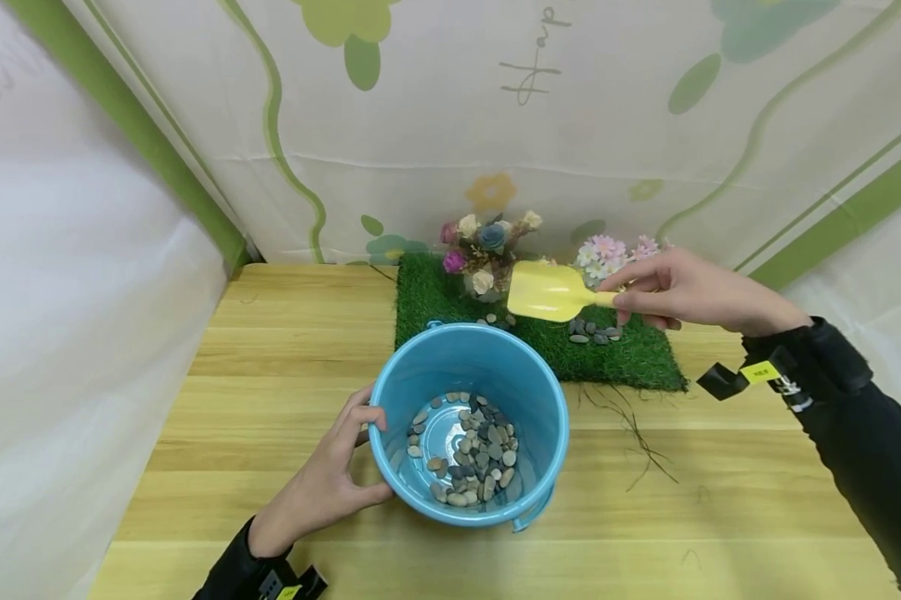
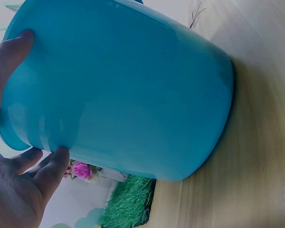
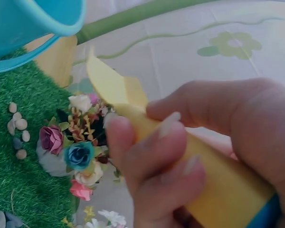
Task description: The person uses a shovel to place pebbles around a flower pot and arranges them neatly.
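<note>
A blue bucket (image 1: 548, 400) stands on the wooden table with several grey and tan pebbles (image 1: 488, 454) lying on its bottom. My left hand (image 1: 330, 479) grips the bucket's left rim, and in the left wrist view its thumb and fingers (image 2: 57, 166) spread over the outer wall. Up to the right, my right hand (image 1: 675, 292) holds a yellow toy shovel (image 1: 546, 290) by its handle. The shovel's blade points left, above the grass mat and behind the bucket; no pebbles show on it. In the right wrist view, fingers and thumb wrap the handle (image 3: 228, 185), whose end is blue.
An artificial grass mat (image 1: 630, 362) lies behind the bucket. On it are a bunch of artificial flowers (image 1: 491, 242), pink and white blossoms (image 1: 608, 254) and small groups of pebbles (image 1: 596, 332). Dark thin strands (image 1: 638, 429) lie on the table (image 1: 270, 358). A patterned curtain (image 1: 450, 125) hangs behind.
</note>
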